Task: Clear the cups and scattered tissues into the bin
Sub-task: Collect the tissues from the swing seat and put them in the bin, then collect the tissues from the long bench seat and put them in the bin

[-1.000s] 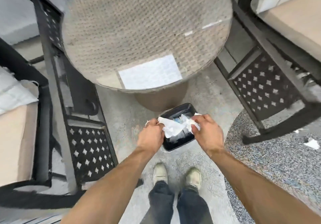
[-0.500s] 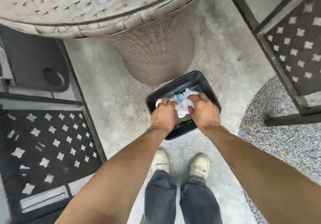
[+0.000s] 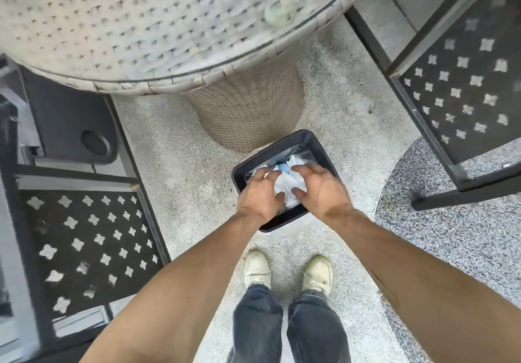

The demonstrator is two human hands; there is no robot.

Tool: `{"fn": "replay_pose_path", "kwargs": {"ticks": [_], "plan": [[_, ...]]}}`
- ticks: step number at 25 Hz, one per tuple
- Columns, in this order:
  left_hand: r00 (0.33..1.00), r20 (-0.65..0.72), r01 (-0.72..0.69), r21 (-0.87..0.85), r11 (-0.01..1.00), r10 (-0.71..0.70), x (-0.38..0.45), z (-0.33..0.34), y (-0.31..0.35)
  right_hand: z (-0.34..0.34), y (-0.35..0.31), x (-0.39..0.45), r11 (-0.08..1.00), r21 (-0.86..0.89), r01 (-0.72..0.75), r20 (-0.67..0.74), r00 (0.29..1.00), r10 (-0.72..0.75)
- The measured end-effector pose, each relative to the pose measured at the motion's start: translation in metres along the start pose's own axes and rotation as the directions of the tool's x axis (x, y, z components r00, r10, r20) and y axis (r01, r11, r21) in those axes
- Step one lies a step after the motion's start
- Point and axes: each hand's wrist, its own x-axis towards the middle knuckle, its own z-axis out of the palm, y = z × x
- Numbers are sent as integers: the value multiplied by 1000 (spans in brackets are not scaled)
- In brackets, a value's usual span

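Two hands work over the black bin [image 3: 315,144], which stands on the speckled floor [image 3: 183,165] just in front of the wicker table base [image 3: 248,103], under the near edge of the round table top [image 3: 141,24]. The bin is rectangular, and its long axis runs from the person's near left to the far right, with the mouth up. The left hand [image 3: 258,193] and the right hand [image 3: 321,190] have their fingers spread apart over the white tissues [image 3: 284,186], which lie inside the bin near its near edge; I judge that the hands press or release, not grip. Something blue [image 3: 283,168] shows below, perhaps a cup. I think the wad may spring up and spill over the near edge, because the bin looks full. A hard push could also tip the bin.
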Motion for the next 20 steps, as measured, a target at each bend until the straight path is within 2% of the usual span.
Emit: {"fn": "replay_pose_path", "kwargs": {"ticks": [3,6,11,16,20], "plan": [[995,-60,-73,52,996,76,-40,-46,24,-50,-15,-30,995,-86,57,-53,997,-61],[973,-115,-186,107,977,198,-91,-105,56,-119,-37,-67,993,-117,28,-118,992,-42],[905,-204,-326,231,917,373,-177,-206,117,-236,-87,-154,989,-142,26,-241,969,-60],[796,-276,-451,323,832,539,-253,-293,175,-353,-126,-238,982,-185,-46,-469,882,-47],[709,-307,-521,378,765,635,-291,-339,204,-409,-132,-295,964,-219,-148,-598,801,-12]]}}
